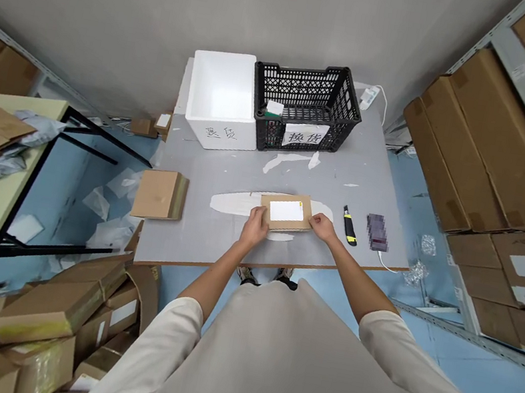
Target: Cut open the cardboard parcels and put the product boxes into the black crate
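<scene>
Pinching a seemingly still unopened parcel [286, 211] between nearly closed left hand [256, 225] and right hand [321, 226], nearing worktop [197, 239] front edge

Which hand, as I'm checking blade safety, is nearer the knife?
Right. The right hand is just left of the knife, apart; the left hand is farther, at the left end of the package.

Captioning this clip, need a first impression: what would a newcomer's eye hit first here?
Likely the bright white box and black crate, side by side at the far edge of the grey table. Next, near the table's front, the small cardboard package with its white label, between the left hand and right hand. A black-and-yellow cutter lies right of it.
</scene>
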`<action>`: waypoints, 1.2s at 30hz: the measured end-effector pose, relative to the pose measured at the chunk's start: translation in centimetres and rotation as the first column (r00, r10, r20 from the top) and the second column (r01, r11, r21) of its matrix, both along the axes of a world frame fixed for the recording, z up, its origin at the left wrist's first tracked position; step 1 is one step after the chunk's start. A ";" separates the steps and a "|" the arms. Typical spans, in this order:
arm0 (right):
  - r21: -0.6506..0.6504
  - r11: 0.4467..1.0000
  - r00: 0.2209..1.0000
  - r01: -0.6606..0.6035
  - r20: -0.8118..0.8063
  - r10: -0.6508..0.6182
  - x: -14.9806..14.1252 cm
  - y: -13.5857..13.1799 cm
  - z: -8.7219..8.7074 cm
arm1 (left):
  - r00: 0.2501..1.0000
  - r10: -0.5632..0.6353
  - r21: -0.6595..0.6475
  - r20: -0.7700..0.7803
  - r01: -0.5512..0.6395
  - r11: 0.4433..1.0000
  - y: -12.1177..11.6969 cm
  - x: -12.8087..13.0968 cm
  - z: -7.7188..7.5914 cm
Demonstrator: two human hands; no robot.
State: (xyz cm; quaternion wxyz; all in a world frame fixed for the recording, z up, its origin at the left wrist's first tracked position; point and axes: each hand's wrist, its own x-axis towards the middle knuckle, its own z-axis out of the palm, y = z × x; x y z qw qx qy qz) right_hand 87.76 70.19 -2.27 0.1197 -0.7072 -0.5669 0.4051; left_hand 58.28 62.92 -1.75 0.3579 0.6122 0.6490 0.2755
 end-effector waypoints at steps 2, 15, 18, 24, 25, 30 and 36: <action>-0.007 1.000 1.000 -0.012 -0.027 0.012 0.3 1.2 -0.2 | 0.998 0.055 -0.031 0.012 -0.055 0.998 0.4 0.2 -0.2; -0.015 0.997 0.944 0.071 -0.322 -0.072 -1.2 5.0 1.0 | 0.930 0.358 -0.219 0.080 -0.334 0.917 4.8 1.1 -0.6; -0.077 0.993 0.910 0.091 -0.400 -0.114 -1.7 5.0 2.0 | 0.917 0.381 -0.276 0.120 -0.337 0.900 5.8 1.5 -0.5; -0.044 0.987 0.908 0.154 -0.387 -0.159 -2.0 4.8 3.7 | 0.878 0.434 -0.266 0.202 -0.378 0.887 6.6 2.3 1.6; -0.004 0.983 0.919 0.182 -0.354 -0.172 -2.0 4.9 3.9 | 0.872 0.440 -0.244 0.214 -0.389 0.888 6.7 2.4 2.1; 0.142 0.959 0.959 0.244 -0.181 -0.217 -1.6 5.3 3.9 | 0.869 0.472 -0.173 0.146 -0.447 0.877 7.1 2.5 3.7; 0.047 0.979 0.978 0.199 -0.081 -0.194 -0.8 3.3 1.0 | 0.904 0.427 -0.246 0.001 -0.414 0.876 5.0 1.8 1.5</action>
